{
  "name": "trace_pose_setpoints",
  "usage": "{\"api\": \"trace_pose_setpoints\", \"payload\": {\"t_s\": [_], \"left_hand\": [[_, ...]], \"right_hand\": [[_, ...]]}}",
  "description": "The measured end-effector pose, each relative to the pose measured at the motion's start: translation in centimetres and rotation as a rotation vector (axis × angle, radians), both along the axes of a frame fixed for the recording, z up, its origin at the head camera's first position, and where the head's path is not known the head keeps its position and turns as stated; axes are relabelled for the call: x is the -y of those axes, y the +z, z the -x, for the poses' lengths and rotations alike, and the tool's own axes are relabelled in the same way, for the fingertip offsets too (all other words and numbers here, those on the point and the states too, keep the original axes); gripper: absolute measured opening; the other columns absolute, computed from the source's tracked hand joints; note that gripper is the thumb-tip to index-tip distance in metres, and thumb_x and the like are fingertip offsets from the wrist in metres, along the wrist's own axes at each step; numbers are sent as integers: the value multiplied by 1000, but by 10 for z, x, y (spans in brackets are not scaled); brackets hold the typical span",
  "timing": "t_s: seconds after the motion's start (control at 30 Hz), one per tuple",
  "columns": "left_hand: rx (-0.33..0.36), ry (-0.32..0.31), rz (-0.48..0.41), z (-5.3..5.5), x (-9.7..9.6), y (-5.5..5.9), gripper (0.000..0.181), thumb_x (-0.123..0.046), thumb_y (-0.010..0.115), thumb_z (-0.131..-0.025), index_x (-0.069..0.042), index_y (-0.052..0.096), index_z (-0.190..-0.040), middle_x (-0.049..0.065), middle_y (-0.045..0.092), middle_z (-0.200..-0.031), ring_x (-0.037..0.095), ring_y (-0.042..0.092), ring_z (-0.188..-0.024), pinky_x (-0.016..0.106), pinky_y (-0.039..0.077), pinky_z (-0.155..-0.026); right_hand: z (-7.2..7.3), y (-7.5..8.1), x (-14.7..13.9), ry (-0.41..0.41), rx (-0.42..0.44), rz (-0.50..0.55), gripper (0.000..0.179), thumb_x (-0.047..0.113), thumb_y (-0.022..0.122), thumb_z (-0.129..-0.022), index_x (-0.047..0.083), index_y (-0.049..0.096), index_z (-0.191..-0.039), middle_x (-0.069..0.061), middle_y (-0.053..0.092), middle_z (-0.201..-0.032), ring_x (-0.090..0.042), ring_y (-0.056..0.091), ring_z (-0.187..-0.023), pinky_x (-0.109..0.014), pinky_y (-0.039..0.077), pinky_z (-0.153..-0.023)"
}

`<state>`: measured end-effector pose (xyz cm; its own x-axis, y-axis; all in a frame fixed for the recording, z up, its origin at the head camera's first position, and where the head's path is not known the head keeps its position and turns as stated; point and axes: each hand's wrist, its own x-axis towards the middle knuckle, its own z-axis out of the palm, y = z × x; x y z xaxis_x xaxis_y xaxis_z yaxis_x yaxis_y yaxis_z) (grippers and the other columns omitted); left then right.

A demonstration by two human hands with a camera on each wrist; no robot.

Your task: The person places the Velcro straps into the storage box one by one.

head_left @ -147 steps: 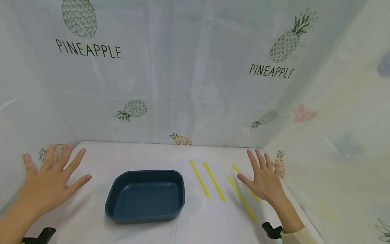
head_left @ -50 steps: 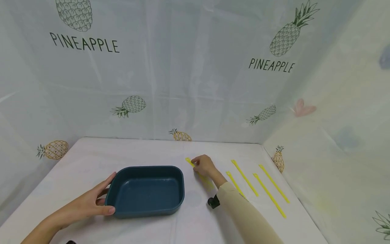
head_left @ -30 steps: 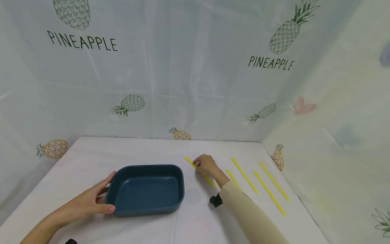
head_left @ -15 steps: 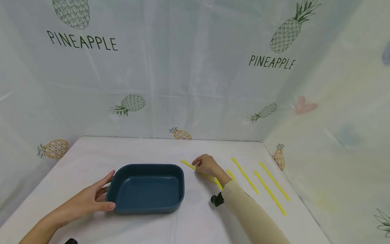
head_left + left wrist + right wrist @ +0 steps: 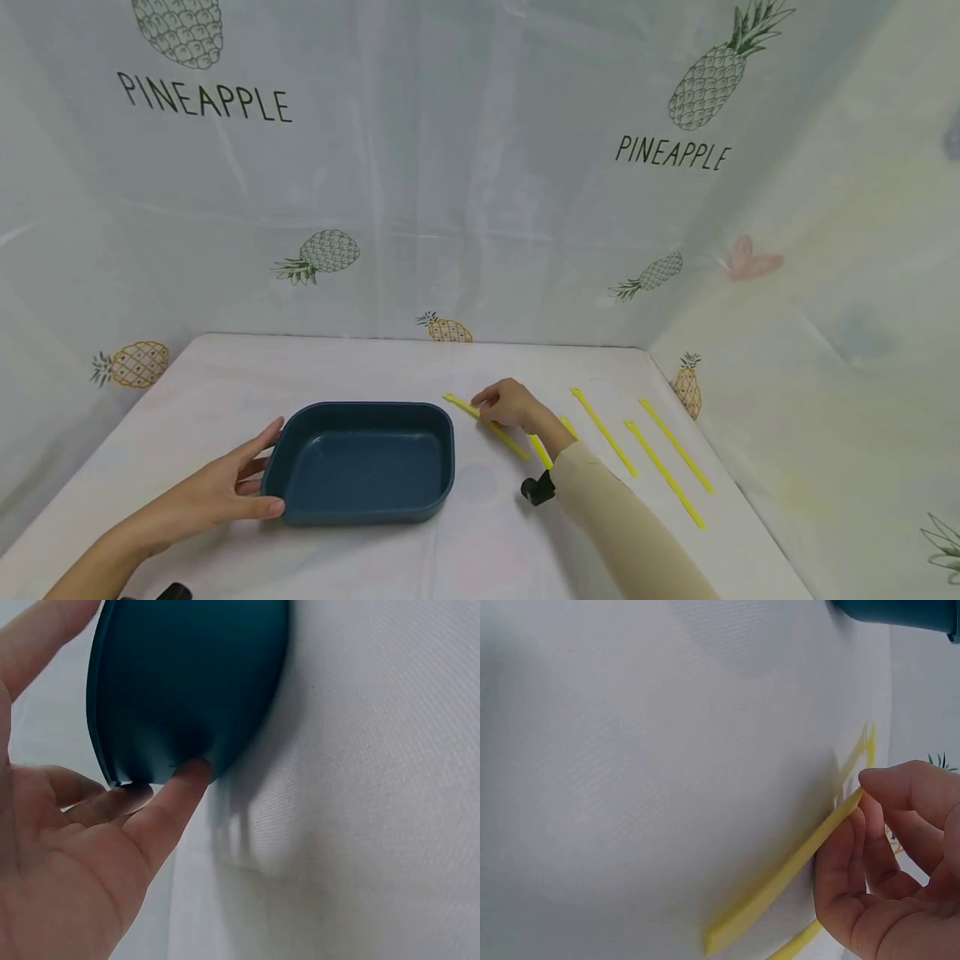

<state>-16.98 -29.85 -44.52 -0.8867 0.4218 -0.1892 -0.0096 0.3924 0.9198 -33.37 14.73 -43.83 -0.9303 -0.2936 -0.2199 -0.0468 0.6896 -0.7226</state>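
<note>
A dark teal rectangular container stands on the white cloth, its inside bare. My left hand grips its left end, the thumb at the near corner and the forefinger along the far corner. In the left wrist view, fingertips press the container's end wall. Right of the container, my right hand pinches a thin yellow strip near its middle between thumb and fingers. The right wrist view shows this strip slanting over the cloth with a shadow beside it. Its far end has a small loop.
Several more yellow strips lie apart to the right: one close under my right wrist, another farther back, a third nearer the right table edge. A pineapple-printed curtain stands behind the white tabletop.
Both hands have come down from above the table, the left onto the container's end, the right onto the leftmost strip. That strip's far end has swung left; its near end has shifted slightly.
</note>
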Motion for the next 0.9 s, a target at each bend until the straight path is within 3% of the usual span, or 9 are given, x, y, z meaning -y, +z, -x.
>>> {"api": "trace_pose_setpoints", "payload": {"t_s": [0.23, 0.4, 0.57, 0.9], "left_hand": [[14, 11, 15, 0, 0, -1, 112, -22, 77, -99, -18, -7, -172, 32, 2, -174, 58, 39, -147, 27, 55, -94], [11, 11, 15, -1, 0, -1, 111, -21, 77, -99, -19, -6, -172, 32, 3, -173, 57, 40, -147, 27, 55, -93], [5, 21, 46, 1, -1, -2, 110, -23, 77, -99, -20, -6, -172, 34, 2, -173, 58, 41, -146, 33, 57, -95], [4, 23, 45, 0, 0, -3, 110, -24, 76, -99, -21, -6, -172, 33, 0, -173, 57, 44, -144, 39, 57, -97]], "right_hand": [[1, -2, 0, -11, -28, -66, 19, 7, 75, -96, 11, 82, -113, -3, 71, -104, -18, 60, -86, -27, 50, -76], [0, -2, 1, 4, -62, -90, 18, 7, 75, -96, 11, 82, -113, -3, 71, -104, -19, 60, -89, -28, 52, -78], [2, 1, 0, 41, -103, -89, 22, 3, 74, -95, 11, 83, -114, -2, 72, -103, -18, 59, -88, -28, 50, -77], [-1, 37, 4, 128, -206, 24, 27, 0, 77, -92, 8, 82, -118, -3, 75, -103, -14, 67, -88, -25, 54, -74]]}}
